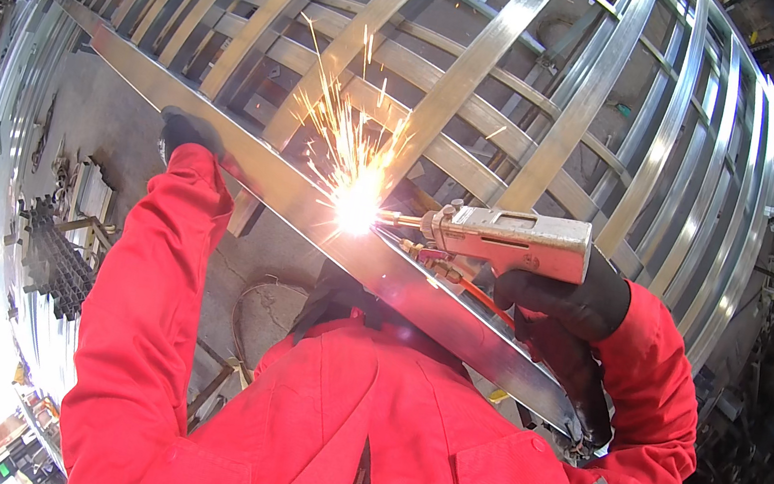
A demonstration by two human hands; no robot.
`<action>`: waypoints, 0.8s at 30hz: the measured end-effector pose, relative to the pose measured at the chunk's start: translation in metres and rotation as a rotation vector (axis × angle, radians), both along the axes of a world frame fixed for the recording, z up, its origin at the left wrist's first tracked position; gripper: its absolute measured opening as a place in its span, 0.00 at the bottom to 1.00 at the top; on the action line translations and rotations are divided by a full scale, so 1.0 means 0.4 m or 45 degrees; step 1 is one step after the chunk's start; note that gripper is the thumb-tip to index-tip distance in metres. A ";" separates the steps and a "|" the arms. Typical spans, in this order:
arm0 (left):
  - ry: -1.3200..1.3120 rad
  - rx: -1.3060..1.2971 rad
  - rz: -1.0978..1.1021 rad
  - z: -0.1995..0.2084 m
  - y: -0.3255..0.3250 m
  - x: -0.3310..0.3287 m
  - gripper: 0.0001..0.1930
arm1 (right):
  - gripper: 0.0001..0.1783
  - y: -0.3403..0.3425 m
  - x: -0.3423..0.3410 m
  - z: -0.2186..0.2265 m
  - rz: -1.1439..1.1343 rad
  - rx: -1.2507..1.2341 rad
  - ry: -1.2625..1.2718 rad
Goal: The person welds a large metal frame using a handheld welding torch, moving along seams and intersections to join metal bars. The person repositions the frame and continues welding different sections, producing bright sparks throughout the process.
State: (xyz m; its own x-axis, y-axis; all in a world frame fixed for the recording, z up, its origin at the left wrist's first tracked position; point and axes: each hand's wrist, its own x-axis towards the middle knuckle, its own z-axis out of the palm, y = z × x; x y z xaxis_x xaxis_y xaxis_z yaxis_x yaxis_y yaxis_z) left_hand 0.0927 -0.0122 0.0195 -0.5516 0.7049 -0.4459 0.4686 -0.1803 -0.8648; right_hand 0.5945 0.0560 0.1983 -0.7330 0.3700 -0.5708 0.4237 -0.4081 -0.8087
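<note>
Sparks at the metal front rail (410,291)

Your right hand (566,296) is wrapped round the welding gun (514,240), its nozzle at the rail's far edge. Your left hand (190,132) rests on the rail's left part; finger closure can't be told. Judgement: hold nozzle angle and travel even, left glove away from heat.

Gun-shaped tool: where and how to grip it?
Grip the gun-shaped tool at its rear underside, probably from the person's right, as the right hand does. Its thin nozzle points left into the sparks, so the bulky rear lies away from them.
</note>
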 end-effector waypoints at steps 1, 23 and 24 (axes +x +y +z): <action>0.017 -0.016 -0.035 0.002 -0.002 0.001 0.13 | 0.19 -0.001 0.006 -0.008 0.015 0.031 0.015; -0.106 0.047 0.122 0.018 0.010 0.003 0.15 | 0.25 -0.015 0.024 -0.018 -0.079 -0.058 -0.028; -0.104 0.030 0.090 0.021 0.010 0.007 0.15 | 0.25 -0.016 0.028 -0.022 -0.083 -0.061 -0.028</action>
